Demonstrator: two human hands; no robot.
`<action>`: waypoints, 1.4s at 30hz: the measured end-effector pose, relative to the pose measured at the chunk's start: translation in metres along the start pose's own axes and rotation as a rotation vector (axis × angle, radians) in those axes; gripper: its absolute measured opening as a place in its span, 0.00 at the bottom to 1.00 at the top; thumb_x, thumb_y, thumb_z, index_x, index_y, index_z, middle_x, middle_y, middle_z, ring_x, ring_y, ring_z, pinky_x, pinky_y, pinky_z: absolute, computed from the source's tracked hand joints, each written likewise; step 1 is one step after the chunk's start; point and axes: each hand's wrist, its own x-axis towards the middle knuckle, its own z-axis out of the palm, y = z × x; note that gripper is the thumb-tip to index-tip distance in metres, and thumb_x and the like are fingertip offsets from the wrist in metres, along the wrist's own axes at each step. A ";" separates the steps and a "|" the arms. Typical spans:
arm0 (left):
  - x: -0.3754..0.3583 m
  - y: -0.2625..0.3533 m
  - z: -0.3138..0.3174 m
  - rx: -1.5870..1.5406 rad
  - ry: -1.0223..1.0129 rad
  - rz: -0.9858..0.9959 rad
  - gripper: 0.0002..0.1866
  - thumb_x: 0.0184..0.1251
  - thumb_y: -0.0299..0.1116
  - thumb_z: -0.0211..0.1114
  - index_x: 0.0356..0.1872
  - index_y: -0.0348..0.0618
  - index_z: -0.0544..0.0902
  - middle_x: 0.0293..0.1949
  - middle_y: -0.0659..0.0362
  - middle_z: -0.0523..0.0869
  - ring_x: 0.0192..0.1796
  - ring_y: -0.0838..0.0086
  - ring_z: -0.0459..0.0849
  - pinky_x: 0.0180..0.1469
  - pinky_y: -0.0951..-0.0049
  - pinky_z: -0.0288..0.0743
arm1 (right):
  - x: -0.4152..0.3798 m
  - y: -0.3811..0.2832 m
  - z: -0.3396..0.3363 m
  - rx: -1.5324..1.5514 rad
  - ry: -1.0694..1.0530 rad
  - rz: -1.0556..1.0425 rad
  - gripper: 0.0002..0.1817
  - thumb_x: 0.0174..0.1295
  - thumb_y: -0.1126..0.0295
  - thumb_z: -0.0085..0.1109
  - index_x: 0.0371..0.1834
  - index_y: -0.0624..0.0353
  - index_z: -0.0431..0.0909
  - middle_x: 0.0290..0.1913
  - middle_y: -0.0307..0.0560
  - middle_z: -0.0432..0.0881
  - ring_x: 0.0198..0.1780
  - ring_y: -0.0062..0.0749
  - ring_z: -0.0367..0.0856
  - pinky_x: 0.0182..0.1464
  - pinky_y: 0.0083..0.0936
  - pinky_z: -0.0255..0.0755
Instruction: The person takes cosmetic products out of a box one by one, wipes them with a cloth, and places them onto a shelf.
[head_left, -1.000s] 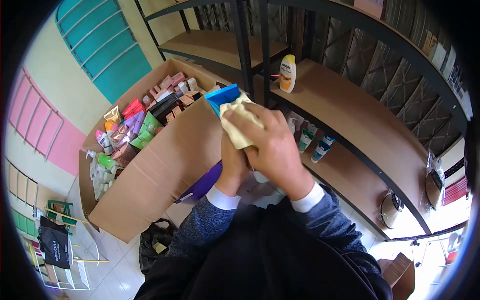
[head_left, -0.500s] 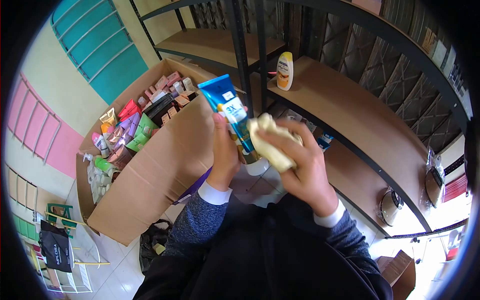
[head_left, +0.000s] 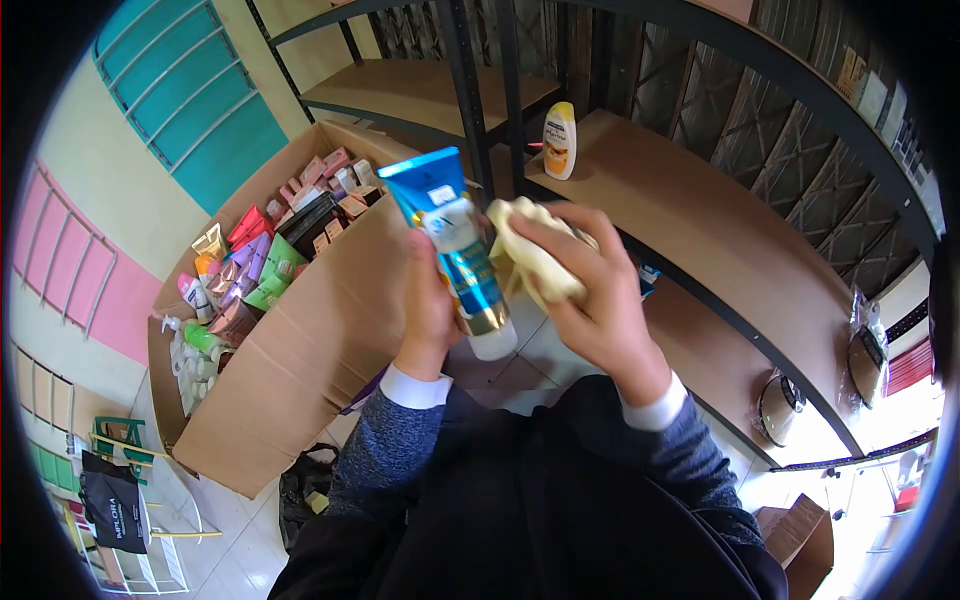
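Mid-wipe: left hand clenched on tube, right hand gripping cloth beside it. Next, probably: cloth pressed back against tube, firmly.

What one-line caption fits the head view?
Left hand holds a blue tube, right hand a cream cloth.

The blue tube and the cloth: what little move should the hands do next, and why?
Probably bring the cloth in the right hand back against the blue tube. The left hand holds the tube upright, and the cloth sits just beside it, apparently not touching.
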 end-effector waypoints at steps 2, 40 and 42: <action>-0.007 -0.005 0.015 0.060 0.025 0.042 0.33 0.70 0.59 0.38 0.57 0.37 0.68 0.50 0.53 0.79 0.50 0.71 0.79 0.50 0.71 0.75 | 0.005 0.007 0.018 -0.127 -0.057 -0.067 0.29 0.39 0.82 0.54 0.51 0.51 0.78 0.47 0.51 0.74 0.44 0.49 0.77 0.45 0.36 0.74; -0.021 -0.008 0.008 -0.038 -0.122 -0.052 0.34 0.68 0.60 0.42 0.56 0.37 0.68 0.48 0.53 0.79 0.39 0.73 0.81 0.41 0.72 0.77 | 0.003 0.009 0.008 -0.437 0.071 -0.146 0.26 0.36 0.79 0.60 0.44 0.44 0.83 0.42 0.43 0.74 0.41 0.39 0.71 0.39 0.31 0.71; -0.018 -0.010 0.001 -0.134 -0.227 -0.054 0.33 0.67 0.59 0.47 0.56 0.37 0.68 0.48 0.52 0.79 0.36 0.73 0.80 0.38 0.73 0.76 | 0.011 0.015 -0.003 -0.351 0.188 -0.058 0.30 0.35 0.85 0.56 0.46 0.46 0.82 0.43 0.49 0.73 0.43 0.44 0.73 0.43 0.33 0.73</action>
